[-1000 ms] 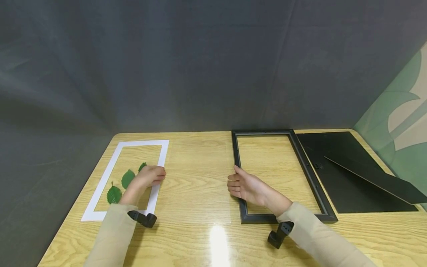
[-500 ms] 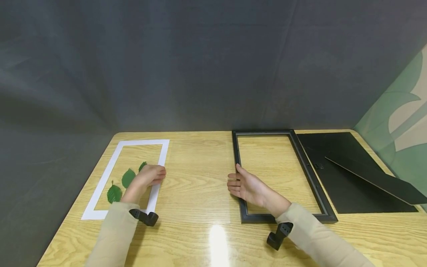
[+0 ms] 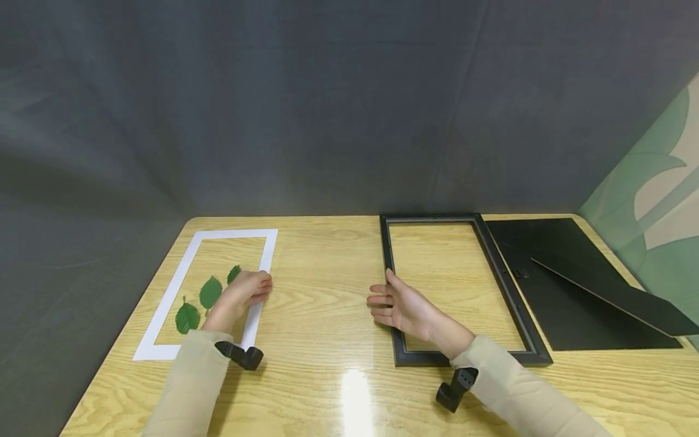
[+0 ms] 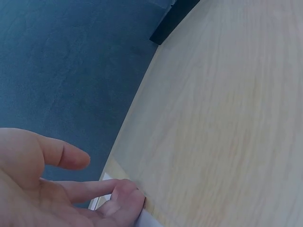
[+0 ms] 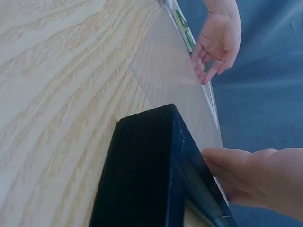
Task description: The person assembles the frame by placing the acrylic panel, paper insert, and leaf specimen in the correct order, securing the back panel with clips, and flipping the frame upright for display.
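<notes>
Head view: your left hand (image 3: 244,291), fingers bent, thumb apart, is at nine o'clock on the clear sheet (image 3: 319,315), over the white mat (image 3: 235,233); your right hand (image 3: 408,308) (fingers nearly straight) is at three o'clock, by the black frame (image 3: 503,285).

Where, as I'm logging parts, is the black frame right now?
In the head view, the black frame lies on the wooden table right of centre, its left side partly behind the right hand, with the black backing board just to its right.
</notes>
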Demonstrator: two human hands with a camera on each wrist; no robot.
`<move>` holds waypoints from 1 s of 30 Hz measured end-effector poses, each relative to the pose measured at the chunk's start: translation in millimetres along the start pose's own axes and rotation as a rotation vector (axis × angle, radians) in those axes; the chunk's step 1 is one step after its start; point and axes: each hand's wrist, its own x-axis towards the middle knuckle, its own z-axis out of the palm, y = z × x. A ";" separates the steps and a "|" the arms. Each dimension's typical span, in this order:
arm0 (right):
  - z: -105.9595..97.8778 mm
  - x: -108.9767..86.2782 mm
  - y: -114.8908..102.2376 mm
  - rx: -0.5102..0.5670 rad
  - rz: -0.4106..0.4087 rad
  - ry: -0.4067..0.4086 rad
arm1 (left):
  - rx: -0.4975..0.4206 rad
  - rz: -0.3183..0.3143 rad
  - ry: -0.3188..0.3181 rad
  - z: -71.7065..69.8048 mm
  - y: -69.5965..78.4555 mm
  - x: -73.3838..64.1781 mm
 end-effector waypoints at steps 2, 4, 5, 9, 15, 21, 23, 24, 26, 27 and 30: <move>1.5 0.1 0.1 -0.007 -0.003 0.016 | 0.000 0.013 -0.002 -0.3 -0.8 0.9; 2.3 0.1 0.2 -0.010 -0.005 0.026 | 0.011 0.035 -0.008 -1.0 -2.0 1.2; 2.6 0.1 0.2 -0.012 -0.004 0.028 | 0.021 0.049 -0.012 -1.7 -2.8 1.4; 2.8 0.6 0.2 -0.024 -0.001 0.031 | 0.070 0.092 -0.033 -4.7 -6.7 1.7; 0.5 1.5 -0.1 -0.044 -0.004 0.033 | -0.055 0.093 -0.106 -11.6 -12.0 2.9; -0.5 2.8 2.1 -0.091 -0.004 0.017 | -0.150 0.128 -0.116 -14.1 -12.6 0.7; -0.6 3.5 3.5 -0.125 -0.006 0.009 | -0.160 0.145 -0.092 -14.7 -11.2 -0.8; -0.7 3.7 4.1 -0.141 -0.009 0.008 | -0.164 0.152 -0.083 -15.1 -10.5 -1.5; -0.9 3.3 4.9 -0.176 -0.020 0.006 | -0.160 0.165 -0.067 -16.0 -9.2 -3.2; -1.2 3.0 5.2 -0.185 -0.028 0.005 | -0.160 0.169 -0.062 -16.3 -8.5 -4.2; -2.8 1.5 4.3 -0.202 -0.058 0.004 | -0.162 0.181 -0.060 -17.4 -6.5 -6.7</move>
